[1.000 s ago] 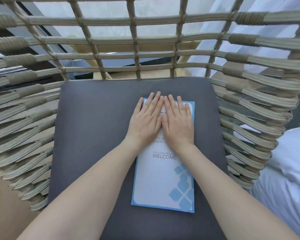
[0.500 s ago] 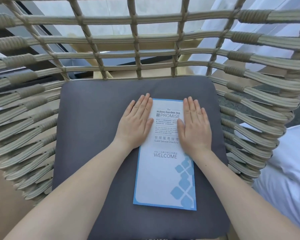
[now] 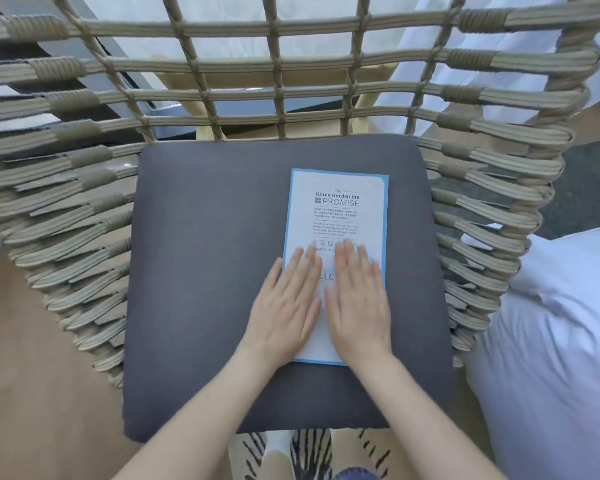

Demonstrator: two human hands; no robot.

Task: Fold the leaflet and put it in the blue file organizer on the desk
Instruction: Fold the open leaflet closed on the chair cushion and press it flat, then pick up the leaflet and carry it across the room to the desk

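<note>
Two hands press flat on a leaflet (image 3: 336, 216) that lies on the grey seat cushion (image 3: 205, 271) of a woven rope chair (image 3: 66, 202). At left, the left hand (image 3: 284, 306) lies palm down with fingers spread, covering the leaflet's lower left edge and part of the cushion beside it. At right, the right hand (image 3: 357, 303) lies the same way over the lower right portion; neither hand grips anything. Both hands are motion-blurred. The leaflet appears already folded into a narrow panel, cover upward, so the step in hand is judged to be flattening the crease. A white bed (image 3: 561, 341) stands just beside the chair at far right. Neither desk nor blue file organizer is in view; the next move calls for pinching up the leaflet and locating the organizer.
</note>
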